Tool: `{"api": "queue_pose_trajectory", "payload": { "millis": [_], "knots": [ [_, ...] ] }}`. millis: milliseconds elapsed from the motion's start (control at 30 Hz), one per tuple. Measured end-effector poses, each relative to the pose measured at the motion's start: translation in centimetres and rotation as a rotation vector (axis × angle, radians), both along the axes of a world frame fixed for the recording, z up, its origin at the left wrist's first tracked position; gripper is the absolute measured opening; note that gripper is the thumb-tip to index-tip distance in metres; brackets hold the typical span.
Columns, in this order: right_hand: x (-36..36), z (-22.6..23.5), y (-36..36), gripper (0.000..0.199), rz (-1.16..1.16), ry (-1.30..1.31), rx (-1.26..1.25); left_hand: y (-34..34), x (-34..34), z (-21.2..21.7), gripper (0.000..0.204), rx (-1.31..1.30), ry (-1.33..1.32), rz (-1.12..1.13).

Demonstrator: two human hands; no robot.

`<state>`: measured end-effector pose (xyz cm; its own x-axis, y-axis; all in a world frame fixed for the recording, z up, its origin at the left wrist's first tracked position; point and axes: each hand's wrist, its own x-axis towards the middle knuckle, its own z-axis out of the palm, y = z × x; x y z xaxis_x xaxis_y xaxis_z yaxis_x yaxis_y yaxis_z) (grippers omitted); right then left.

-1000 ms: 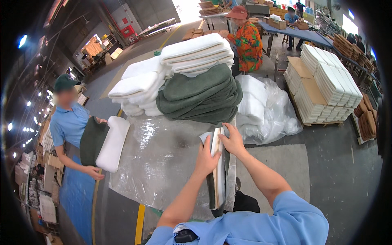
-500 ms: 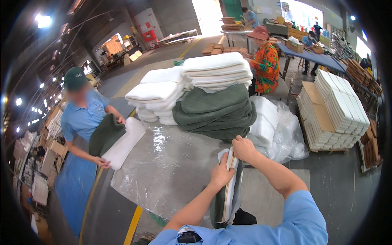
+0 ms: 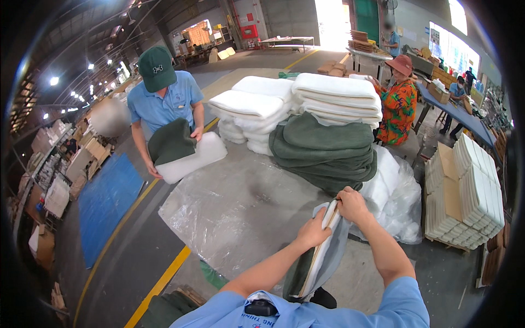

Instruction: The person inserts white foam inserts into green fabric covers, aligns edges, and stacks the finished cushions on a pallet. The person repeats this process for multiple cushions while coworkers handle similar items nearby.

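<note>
Forearms (image 3: 384,246) stretched forward, left fingers (image 3: 317,224) clamped on layered pad (image 3: 315,262), right fingers (image 3: 345,196) gripping its far end

Some fingers of the left hand (image 3: 313,234) are hidden at the cloth cover (image 3: 336,249), and the fingertips of the right hand (image 3: 353,205) curl out of sight at its top end. The white filling (image 3: 314,268) is covered partway by the left hand. The wearer's blue shirt (image 3: 339,317) and a dark green cloth (image 3: 172,310) run off the lower edge. A blurred patch (image 3: 111,117) hides what lies behind it. Goods on the left shelves (image 3: 41,169) are too small to tell.
</note>
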<state>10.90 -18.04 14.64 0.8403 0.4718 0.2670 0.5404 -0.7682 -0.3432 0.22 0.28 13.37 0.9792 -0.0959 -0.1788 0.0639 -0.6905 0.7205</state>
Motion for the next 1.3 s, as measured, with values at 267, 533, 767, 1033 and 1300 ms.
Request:
{"api": "queue_pose_trajectory", "payload": {
  "millis": [267,533,767,1033,1300],
  "knots": [
    [1.0,-1.6,-0.1,0.015,-0.053,0.036,0.299,-0.9,7.6,0.3,0.058,-0.121,-0.133,-0.092],
    [5.0,-1.9,-2.8,0.015,0.065,0.277,0.217,-2.1,12.0,-1.3,0.037,-0.248,-0.04,-0.064],
    [5.5,-1.0,-2.7,0.013,-0.021,0.681,0.28,-1.9,12.0,-2.5,0.029,-0.231,-0.089,0.018],
    [3.3,-3.0,-2.8,0.019,-0.117,0.618,0.633,-2.9,10.8,-1.6,0.017,-0.1,-0.307,0.035],
    [1.8,-3.0,-1.7,0.025,-0.182,0.645,0.743,-2.4,8.8,-1.4,0.014,-0.088,-0.415,0.096]
  ]
}}
